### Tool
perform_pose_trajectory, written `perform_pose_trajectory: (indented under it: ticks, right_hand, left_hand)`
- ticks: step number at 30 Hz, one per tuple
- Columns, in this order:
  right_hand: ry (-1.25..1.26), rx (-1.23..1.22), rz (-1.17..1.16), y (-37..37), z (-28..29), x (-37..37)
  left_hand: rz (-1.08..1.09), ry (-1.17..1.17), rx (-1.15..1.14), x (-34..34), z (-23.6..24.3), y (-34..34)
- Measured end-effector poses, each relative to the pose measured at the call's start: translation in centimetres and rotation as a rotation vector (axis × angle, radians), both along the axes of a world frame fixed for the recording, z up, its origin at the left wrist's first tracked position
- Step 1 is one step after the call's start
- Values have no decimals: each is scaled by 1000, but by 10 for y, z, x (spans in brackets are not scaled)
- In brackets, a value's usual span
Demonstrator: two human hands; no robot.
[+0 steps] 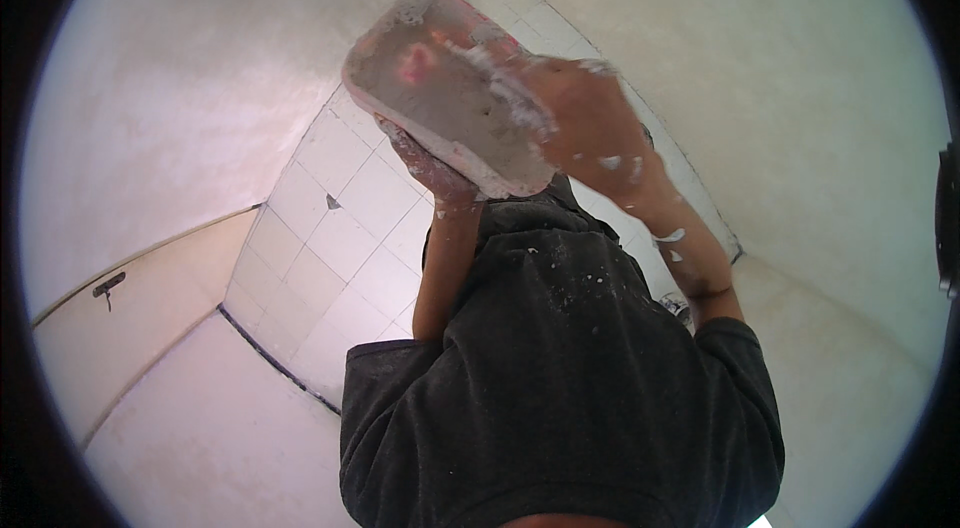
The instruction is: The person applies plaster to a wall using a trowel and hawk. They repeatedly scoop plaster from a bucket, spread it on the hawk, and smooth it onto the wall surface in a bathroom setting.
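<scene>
A shallow rectangular tray [440, 113] with a pinkish rim and grey, pasty material inside is held up in front of me. My left hand [425, 163] grips its lower left side from beneath, fingers curled along the edge. Over the tray's right half, my right hand [580, 118] is smeared by motion, with white splashes on the hand and forearm. Its fingers are closed around something pale and paste-covered that I cannot make out.
Below is a white tiled floor [350, 218] with dark edges. Pale plastered walls [810, 78] surround it. At the left is a door [165, 293] with a metal handle [108, 284]. My dark shirt fills the lower middle.
</scene>
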State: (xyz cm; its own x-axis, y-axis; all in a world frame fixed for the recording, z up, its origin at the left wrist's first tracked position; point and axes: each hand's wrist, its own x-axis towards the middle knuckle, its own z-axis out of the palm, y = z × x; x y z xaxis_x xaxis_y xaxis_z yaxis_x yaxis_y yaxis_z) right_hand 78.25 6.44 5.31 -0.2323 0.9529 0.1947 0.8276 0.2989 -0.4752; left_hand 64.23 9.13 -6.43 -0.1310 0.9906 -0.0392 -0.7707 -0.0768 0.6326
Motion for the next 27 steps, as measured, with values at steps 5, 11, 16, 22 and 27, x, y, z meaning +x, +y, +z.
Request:
perform_pose_trajectory:
  ticks: [5,11,16,22,27]
  right_hand:
    - [121,60,15,4,8,-22]
    - [379,11,-26,11,28,6]
    - [307,125,35,7,8,-5]
    - [245,50,-84,20,11,0]
    - [170,217,-136,9,36,14]
  left_hand:
    - [-44,18,-14,4,6,-2]
    - [-33,-133,11,-9,-28,4]
    - [-2,46,-14,-8,-25,3]
    - [-28,22,8,-4,-18,-4]
    - [29,113,-6,-1,-6,-5]
